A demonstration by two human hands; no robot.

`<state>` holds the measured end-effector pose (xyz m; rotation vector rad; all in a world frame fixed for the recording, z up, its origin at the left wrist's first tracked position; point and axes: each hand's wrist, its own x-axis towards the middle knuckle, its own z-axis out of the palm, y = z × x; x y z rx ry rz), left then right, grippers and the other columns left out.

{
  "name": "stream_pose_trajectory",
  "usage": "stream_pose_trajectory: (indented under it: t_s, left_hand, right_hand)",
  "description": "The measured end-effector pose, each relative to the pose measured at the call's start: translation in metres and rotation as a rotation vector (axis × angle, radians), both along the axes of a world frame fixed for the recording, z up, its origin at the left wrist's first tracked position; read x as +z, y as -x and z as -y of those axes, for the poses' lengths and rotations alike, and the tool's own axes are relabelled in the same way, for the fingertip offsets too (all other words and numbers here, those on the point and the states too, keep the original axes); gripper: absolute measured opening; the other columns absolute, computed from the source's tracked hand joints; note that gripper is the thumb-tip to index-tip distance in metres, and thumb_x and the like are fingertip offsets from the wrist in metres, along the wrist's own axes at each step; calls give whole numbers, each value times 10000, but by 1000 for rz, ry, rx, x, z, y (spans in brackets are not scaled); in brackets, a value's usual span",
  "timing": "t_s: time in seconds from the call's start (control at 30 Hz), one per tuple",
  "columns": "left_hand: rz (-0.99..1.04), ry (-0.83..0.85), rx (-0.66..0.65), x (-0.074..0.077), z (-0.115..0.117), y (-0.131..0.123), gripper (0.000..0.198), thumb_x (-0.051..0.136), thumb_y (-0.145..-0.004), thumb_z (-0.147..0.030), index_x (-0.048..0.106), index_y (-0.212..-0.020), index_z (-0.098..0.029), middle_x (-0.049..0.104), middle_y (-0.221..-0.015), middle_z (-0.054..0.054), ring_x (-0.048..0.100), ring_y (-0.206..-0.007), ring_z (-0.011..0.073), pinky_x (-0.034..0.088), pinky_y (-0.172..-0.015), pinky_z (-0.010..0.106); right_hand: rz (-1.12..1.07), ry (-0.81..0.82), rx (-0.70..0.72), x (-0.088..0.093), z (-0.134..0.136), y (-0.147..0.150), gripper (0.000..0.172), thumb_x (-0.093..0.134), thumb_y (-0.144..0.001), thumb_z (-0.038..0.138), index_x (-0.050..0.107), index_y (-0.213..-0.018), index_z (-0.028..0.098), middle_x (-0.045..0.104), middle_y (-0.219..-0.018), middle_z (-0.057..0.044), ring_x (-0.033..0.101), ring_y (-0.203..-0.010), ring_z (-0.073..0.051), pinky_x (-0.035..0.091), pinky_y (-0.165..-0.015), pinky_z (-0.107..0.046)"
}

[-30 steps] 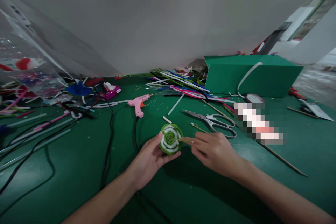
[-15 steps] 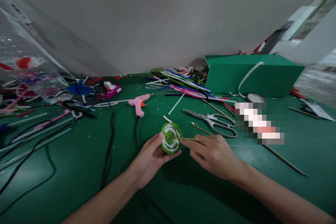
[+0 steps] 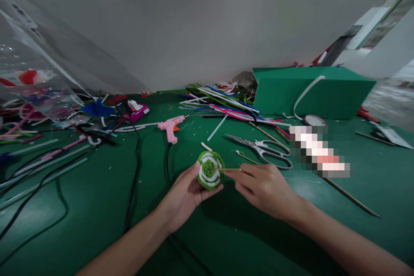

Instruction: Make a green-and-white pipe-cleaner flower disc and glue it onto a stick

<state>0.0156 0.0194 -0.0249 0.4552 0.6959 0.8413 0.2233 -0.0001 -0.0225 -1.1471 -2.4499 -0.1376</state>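
Note:
A round coil of green and white pipe cleaners (image 3: 210, 180) faces up towards me, gripped at its edge by my left hand (image 3: 186, 192). Between the fingers of my right hand (image 3: 267, 187) is a thin wooden stick (image 3: 232, 169), its tip at the face of the coil, right of the middle. Whether the tip goes in or only touches, I cannot tell. Just beyond the hands lie grey-handled scissors (image 3: 258, 148), a short white piece (image 3: 206, 147) and a thin stick with a curled green and white tip (image 3: 247, 157). A pink glue gun (image 3: 171, 128) rests further left.
Behind the glue gun is a heap of coloured pipe cleaners (image 3: 226, 103). A green box (image 3: 320, 95) and a tape roll (image 3: 314, 121) stand at the back right. Black cables (image 3: 133, 189) and clear glue sticks (image 3: 48, 181) cover the left side. A long stick (image 3: 352, 198) lies on the right.
My right hand and the stick have risen very slightly in the picture. The coil and my left hand keep almost the same place.

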Motion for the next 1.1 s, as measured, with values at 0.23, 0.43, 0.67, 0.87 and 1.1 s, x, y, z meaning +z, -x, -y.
stream_pose_trajectory:
  t_s: [0.23, 0.43, 0.67, 0.87, 1.1]
  left_hand:
    - [-32, 13, -39, 2, -2, 0, 354, 467, -887, -367, 580, -1139, -147, 601, -1219, 108, 466, -1187, 282, 492, -891, 444]
    - [-103, -21, -29, 4, 0, -3, 294, 496, -880, -307, 604, -1096, -140, 633, -1152, 115, 549, -1075, 265, 502, -862, 437]
    - [-216, -146, 11, -1, 8, -4, 231, 584, -789, -77, 632, -1008, -133, 640, -1090, 98, 571, -977, 228, 527, -789, 367]
    - [-224, -127, 27, -1, 7, -4, 200, 566, -799, -102, 631, -987, -123, 639, -1071, 113, 581, -917, 226, 539, -707, 356]
    - [-229, -104, 48, 1, 7, -4, 179, 598, -780, -130, 656, -949, -116, 648, -1050, 118, 590, -897, 234, 539, -702, 366]
  right_hand:
    - [14, 1, -18, 1, -1, -2, 266, 435, -879, 174, 642, -1044, 203, 586, -683, -3, 546, -567, -119, 310, -489, -254]
    - [34, 5, -41, 4, -1, -5, 261, 443, -878, 187, 621, -1065, 224, 576, -677, 5, 536, -563, -126, 282, -490, -261]
    - [36, 16, -36, 6, 0, -7, 254, 439, -884, 189, 634, -1045, 217, 577, -680, 4, 537, -565, -124, 286, -494, -262]
    - [30, 22, -7, 8, -3, -6, 264, 435, -881, 182, 641, -1043, 214, 580, -668, 3, 535, -563, -119, 298, -495, -252]
    - [25, 21, -12, 9, -2, -9, 271, 432, -880, 178, 652, -1035, 209, 573, -650, 2, 536, -564, -114, 306, -494, -244]
